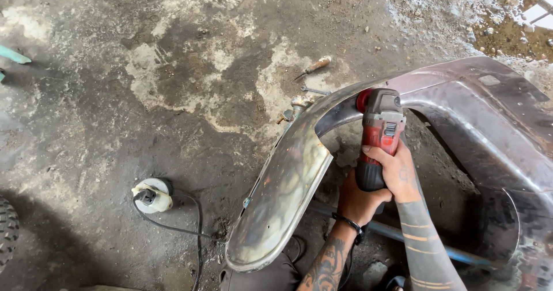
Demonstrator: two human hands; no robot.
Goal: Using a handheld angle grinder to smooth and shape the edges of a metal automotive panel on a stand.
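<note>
Right of centre in the frame, both hands are on the angle grinder (377, 135), a red and black tool standing nearly upright with its head pressed against the inner edge of the curved metal fender (288, 181). The left hand (360, 202) is clenched around the bottom of the handle, fingers wrapped tight, a dark band at the wrist. The right hand (397, 173) grasps the body a little higher, fingers curled over its red side. The fender sweeps from the lower centre up and across to the right edge, bare steel with scorched, rainbow-tinted patches. Lower left on the stained concrete floor (115, 95) lies a white socket with a black plug (151, 196) in it, its black cable trailing down. Upper centre, a wooden-handled screwdriver (314, 67) rests on the floor, well apart from the hands.
</note>
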